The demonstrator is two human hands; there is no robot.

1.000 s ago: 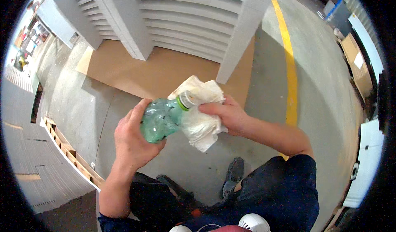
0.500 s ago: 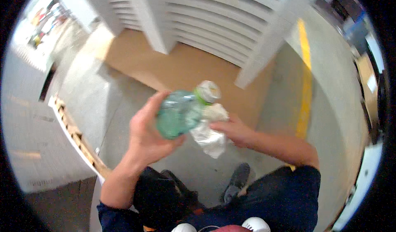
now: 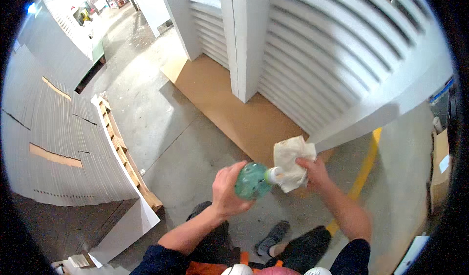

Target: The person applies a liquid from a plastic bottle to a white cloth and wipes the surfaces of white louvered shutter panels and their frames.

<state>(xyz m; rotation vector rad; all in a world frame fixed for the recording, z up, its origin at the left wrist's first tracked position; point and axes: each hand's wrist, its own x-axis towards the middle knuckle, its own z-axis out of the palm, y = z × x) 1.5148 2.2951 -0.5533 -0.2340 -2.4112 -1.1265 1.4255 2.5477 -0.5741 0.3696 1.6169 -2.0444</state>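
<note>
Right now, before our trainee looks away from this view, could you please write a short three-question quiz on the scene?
1. Which hand grips the green bottle?
2. Choose one: the right hand holds (a) a hammer, (b) a pale wipe, (c) a second bottle.
3. Fill in: the painted floor line is ____ in colour.

Key: 1. the left hand; 2. b; 3. yellow.

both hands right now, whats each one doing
Left hand: closed around a green bottle, white cap pointing right.
Right hand: closed on a crumpled white cloth by the bottle's cap.
</note>
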